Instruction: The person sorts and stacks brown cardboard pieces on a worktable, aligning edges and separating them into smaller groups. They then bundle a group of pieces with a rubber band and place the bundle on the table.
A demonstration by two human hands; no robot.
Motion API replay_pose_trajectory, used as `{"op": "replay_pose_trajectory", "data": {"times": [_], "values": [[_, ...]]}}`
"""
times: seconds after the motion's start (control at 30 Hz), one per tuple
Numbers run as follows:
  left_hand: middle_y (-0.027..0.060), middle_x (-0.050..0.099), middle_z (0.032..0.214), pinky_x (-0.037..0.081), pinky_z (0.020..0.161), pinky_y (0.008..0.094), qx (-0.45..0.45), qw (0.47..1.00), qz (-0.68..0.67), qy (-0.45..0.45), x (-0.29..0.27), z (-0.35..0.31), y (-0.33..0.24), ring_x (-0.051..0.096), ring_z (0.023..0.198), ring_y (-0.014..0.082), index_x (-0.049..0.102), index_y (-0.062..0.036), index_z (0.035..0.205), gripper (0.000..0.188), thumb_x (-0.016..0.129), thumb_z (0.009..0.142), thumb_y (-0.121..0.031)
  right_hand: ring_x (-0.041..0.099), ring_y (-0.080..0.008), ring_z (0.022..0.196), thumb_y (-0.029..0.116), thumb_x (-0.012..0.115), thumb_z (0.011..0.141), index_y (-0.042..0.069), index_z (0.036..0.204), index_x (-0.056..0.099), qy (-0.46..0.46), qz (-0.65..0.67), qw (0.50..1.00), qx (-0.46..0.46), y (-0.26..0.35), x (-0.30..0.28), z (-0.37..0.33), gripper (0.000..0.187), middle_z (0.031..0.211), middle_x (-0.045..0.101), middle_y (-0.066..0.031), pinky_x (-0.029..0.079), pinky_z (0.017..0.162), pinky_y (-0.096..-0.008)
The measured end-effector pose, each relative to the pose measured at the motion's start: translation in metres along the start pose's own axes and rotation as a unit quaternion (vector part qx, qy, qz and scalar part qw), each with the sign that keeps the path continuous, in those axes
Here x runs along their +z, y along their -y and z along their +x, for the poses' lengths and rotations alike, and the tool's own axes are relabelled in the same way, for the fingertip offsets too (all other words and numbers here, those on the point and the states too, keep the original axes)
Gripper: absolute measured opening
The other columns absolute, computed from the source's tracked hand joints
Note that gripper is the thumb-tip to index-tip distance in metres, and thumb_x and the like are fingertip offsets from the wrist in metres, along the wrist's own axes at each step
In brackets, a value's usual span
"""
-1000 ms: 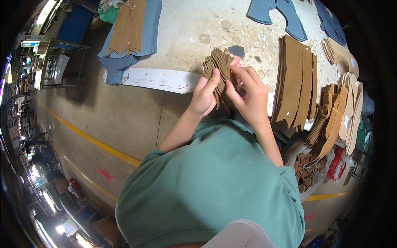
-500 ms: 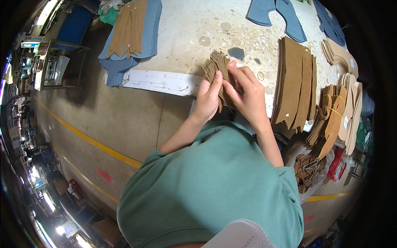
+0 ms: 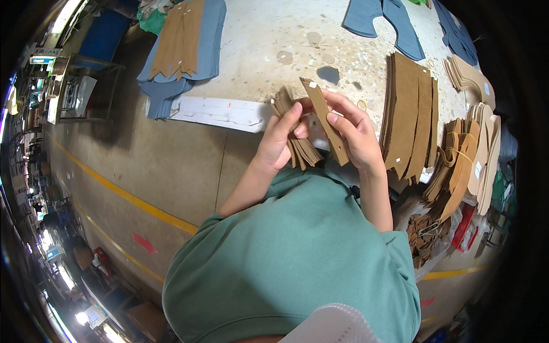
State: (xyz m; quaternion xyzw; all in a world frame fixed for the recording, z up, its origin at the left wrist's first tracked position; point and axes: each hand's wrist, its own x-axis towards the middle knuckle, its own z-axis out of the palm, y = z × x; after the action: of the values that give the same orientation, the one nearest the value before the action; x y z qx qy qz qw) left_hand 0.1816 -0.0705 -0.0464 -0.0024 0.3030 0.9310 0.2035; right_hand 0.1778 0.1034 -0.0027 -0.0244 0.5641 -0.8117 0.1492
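My left hand (image 3: 280, 137) is closed round a fanned bundle of brown leather strips (image 3: 303, 151), the thumb pressed on top. Between the thumb and fingers of my right hand (image 3: 359, 134) is a brown leather strip (image 3: 323, 120), tilted, with a small white sticker near its upper end. A gap shows between this strip and most of the bundle; whether several strips lie together in the right hand, I cannot tell. Both hands are above the table's front edge, close before my body.
On the white, stained table (image 3: 251, 63) lie brown leather pieces (image 3: 403, 114) at right and blue pieces with brown ones on top (image 3: 180, 40) at left. Farther back are blue cut pieces (image 3: 394, 26). Banded tan bundles (image 3: 460, 154) stand at the right edge, above a bag of brown scraps (image 3: 426, 231).
The strips were together in both hands. Now my right hand has drawn one portion away to the right, and the bundle in my left hand has tipped and fanned out.
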Motion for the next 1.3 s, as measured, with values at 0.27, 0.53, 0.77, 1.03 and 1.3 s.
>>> {"op": "replay_pose_trajectory", "data": {"times": [0.27, 0.53, 0.77, 1.03, 1.3], "values": [[0.0026, 0.059, 0.115, 0.043, 0.067, 0.0193, 0.061, 0.994, 0.087, 0.016, 0.009, -0.002, 0.004, 0.055, 0.089, 0.0068, 0.053, -0.0057, 0.127, 0.05, 0.072, 0.088, -0.031, 0.064, -0.0148, 0.084, 0.004, 0.059, 0.094, 0.003, 0.122, 0.043, 0.069, 0.067, 0.995, -0.023, -0.006, 0.015, -0.004, 0.032, 0.096, 0.062, -0.0083, 0.053, 0.078, -0.0279], [0.0017, 0.062, 0.106, 0.041, 0.063, 0.0171, 0.074, 0.991, 0.087, 0.066, 0.0, -0.005, -0.006, 0.053, 0.081, 0.003, 0.056, -0.0076, 0.118, 0.038, 0.07, 0.09, -0.029, 0.064, -0.0169, 0.089, -0.002, 0.059, 0.092, 0.002, 0.118, 0.042, 0.032, -0.038, 0.997, -0.064, -0.008, 0.023, -0.007, 0.03, 0.1, 0.059, -0.0099, 0.057, 0.079, -0.0307], [0.0029, 0.057, 0.105, 0.039, 0.06, 0.0149, 0.089, 0.989, 0.108, 0.04, 0.001, -0.005, -0.005, 0.048, 0.073, 0.0027, 0.05, -0.0084, 0.119, 0.034, 0.063, 0.095, -0.028, 0.062, -0.0077, 0.075, -0.001, 0.07, 0.083, 0.003, 0.108, 0.06, -0.07, -0.157, 0.98, -0.098, -0.005, 0.035, -0.006, 0.027, 0.094, 0.06, -0.003, 0.049, 0.07, -0.0209], [-0.0017, 0.062, 0.097, 0.042, 0.059, 0.0176, 0.105, 0.986, 0.131, -0.017, -0.005, 0.001, 0.002, 0.051, 0.071, 0.0023, 0.058, -0.0076, 0.115, 0.024, 0.065, 0.094, -0.018, 0.058, -0.0197, 0.081, 0.001, 0.071, 0.079, 0.007, 0.109, 0.071, -0.095, -0.381, 0.885, -0.251, 0.001, 0.035, 0.008, 0.031, 0.09, 0.057, -0.0076, 0.048, 0.068, -0.0285], [-0.0062, 0.057, 0.087, 0.042, 0.058, 0.0188, 0.093, 0.99, 0.102, -0.028, -0.008, 0.002, 0.002, 0.05, 0.068, 0.0017, 0.058, -0.0097, 0.111, 0.016, 0.061, 0.097, -0.018, 0.056, -0.0198, 0.081, 0.0, 0.073, 0.075, 0.006, 0.104, 0.073, -0.096, -0.436, 0.842, -0.302, 0.001, 0.038, 0.015, 0.029, 0.087, 0.059, -0.0073, 0.046, 0.068, -0.0296]]}}
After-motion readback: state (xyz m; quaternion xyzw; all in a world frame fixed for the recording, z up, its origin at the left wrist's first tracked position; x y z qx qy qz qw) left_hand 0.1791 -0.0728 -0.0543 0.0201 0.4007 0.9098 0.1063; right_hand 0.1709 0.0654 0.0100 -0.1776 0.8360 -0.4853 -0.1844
